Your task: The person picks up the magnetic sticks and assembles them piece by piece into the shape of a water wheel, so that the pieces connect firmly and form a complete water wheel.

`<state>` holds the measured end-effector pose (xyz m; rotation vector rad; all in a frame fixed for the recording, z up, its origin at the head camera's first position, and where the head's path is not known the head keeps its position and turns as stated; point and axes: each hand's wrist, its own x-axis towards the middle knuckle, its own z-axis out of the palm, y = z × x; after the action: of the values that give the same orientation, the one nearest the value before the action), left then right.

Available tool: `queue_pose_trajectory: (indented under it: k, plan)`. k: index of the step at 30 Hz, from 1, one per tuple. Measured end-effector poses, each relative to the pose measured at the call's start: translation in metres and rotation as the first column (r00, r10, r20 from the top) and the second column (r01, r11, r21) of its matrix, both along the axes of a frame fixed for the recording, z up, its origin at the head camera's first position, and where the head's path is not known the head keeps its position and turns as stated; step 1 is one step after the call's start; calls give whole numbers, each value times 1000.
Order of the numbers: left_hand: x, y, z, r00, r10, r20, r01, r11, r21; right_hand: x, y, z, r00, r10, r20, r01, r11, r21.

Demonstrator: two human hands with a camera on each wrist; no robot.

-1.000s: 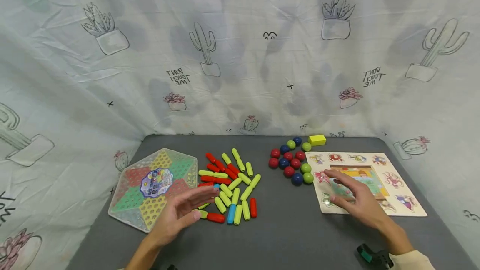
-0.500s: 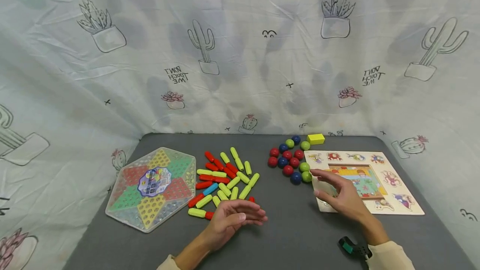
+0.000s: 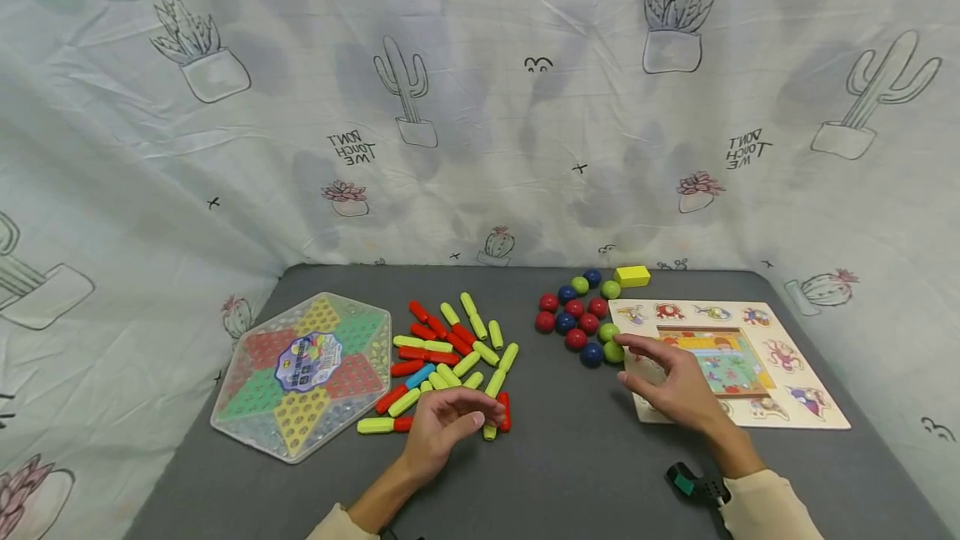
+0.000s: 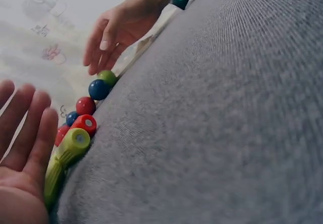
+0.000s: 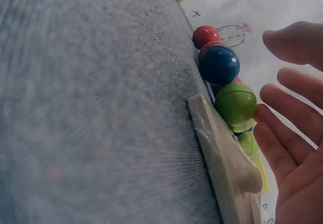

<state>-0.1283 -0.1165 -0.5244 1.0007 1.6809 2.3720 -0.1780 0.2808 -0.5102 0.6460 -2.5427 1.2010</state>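
Your balls [image 3: 592, 355]: glossy, smooth | your sticks [image 3: 507, 357]: grooved plastic | puzzle board [image 3: 691, 312]: smooth wood | case [image 3: 262, 427]: clear plastic | tabletop [image 3: 570, 473]: matt cloth | backdrop [image 3: 480, 132]: creased cloth

Head view: from above and behind the left hand [image 3: 450, 432] and right hand [image 3: 671, 382], facing forward and down, far enough back to take in both, the table [image 3: 562, 473] and the patterned cloth [image 3: 480, 107] beyond them. Left wrist view: close beside the left hand, tilted, looking low across the table toward the right hand. Right wrist view: also low and tilted, close beside the right hand; all three views share balls [image 3: 592, 355] near that hand
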Motion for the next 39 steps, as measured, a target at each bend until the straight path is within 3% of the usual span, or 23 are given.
queue_pose_trajectory:
  k: [3,6,10,12,15,19,24,27,31,33,37,39]
  plan:
    - [0,1,-4,992,109,-69,-116,988,-106,0,-2,0,999,-4,-40,4,1000,17]
    - [2,3,-6,967,185,-175,-224,943,-247,-1,-4,0,997,-7,-81,9,1000,27]
    - [3,5,-4,913,212,-349,-346,856,-384,-4,-8,-6,993,4,-114,0,999,34]
    - [3,4,-4,876,225,-428,-407,820,-402,-4,-9,-7,992,19,-124,-14,999,40]
    - [2,3,-4,829,242,-505,-473,784,-401,-5,-12,-8,989,34,-147,-26,998,58]
    - [2,1,-4,796,206,-569,-513,729,-454,-5,-14,-8,981,40,-190,-26,997,77]
    - [3,0,-3,756,151,-636,-570,630,-527,-1,-18,-6,969,87,-233,-74,995,67]
    - [4,0,-2,735,147,-662,-603,588,-539,3,-22,-6,962,118,-248,-106,993,60]
    - [5,2,0,733,143,-665,-610,571,-549,8,-28,-5,966,138,-219,-132,990,43]
    - [5,6,1,735,122,-667,-611,546,-574,12,-31,-5,972,146,-183,-144,989,25]
    - [4,16,3,722,61,-690,-643,426,-636,20,-40,-6,978,189,-84,-193,980,-48]
    - [3,20,5,702,44,-710,-673,368,-642,25,-47,-7,975,219,-35,-221,971,-88]
